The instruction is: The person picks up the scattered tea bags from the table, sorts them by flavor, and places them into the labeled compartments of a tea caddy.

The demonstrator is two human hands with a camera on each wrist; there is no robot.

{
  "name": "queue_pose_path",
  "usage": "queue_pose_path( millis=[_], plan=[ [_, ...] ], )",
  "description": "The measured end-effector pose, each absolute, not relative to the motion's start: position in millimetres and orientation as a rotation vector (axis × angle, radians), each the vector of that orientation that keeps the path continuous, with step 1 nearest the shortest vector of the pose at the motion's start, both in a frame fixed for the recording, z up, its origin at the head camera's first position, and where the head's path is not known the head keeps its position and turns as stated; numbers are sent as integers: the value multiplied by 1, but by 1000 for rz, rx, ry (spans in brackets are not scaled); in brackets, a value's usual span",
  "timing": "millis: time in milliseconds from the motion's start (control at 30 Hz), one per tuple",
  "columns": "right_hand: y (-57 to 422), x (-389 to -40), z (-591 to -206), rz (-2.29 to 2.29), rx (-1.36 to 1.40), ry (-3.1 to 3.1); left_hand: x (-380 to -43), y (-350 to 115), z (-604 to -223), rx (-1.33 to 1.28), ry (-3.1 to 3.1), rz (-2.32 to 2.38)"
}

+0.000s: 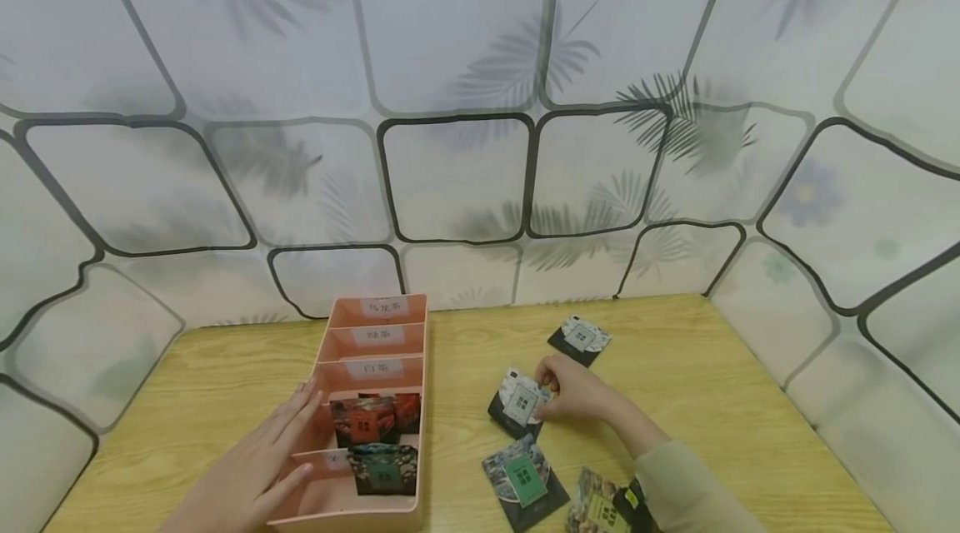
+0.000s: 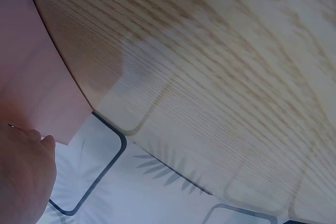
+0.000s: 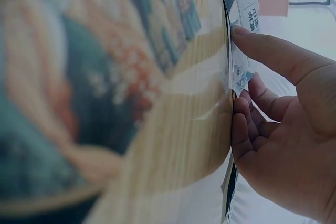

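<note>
The pink divided box (image 1: 352, 521) stands left of centre with handwritten labels in its compartments. My left hand (image 1: 240, 466) rests along the box's left edge, fingers extended; part of it shows in the left wrist view. On the table right of the box, my right hand (image 1: 577, 391) pinches the right edge of a white-and-black tea sachet (image 1: 519, 404). In the right wrist view, the thumb touches this sachet (image 3: 245, 3) while the other fingers curl in close to the table. Red sachets (image 1: 367, 422) and dark green-labelled sachets (image 1: 384, 470) stand in the box's two near compartments.
A second white-and-black sachet (image 1: 580, 339) lies farther back. Closer to me are a green-labelled sachet (image 1: 525, 481) and a yellow-green-labelled sachet (image 1: 596, 504), the latter partly behind the right wrist. A patterned fabric wall (image 1: 465, 175) borders the wooden table (image 1: 675, 350).
</note>
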State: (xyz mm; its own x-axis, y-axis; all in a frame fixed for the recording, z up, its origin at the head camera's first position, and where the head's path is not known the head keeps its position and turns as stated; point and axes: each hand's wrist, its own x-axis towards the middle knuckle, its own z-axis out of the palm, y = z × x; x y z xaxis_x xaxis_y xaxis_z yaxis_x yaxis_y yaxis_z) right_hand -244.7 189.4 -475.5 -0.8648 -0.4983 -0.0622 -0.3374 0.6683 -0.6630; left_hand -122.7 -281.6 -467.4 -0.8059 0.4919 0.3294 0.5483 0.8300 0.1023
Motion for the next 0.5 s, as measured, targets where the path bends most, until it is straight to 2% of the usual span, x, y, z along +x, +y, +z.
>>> queue_pose_path(
  millis=[500],
  plan=[
    [191, -250, -478, -1207, -546, 2584, -123, -282, -466, -819, -2695, -281]
  ],
)
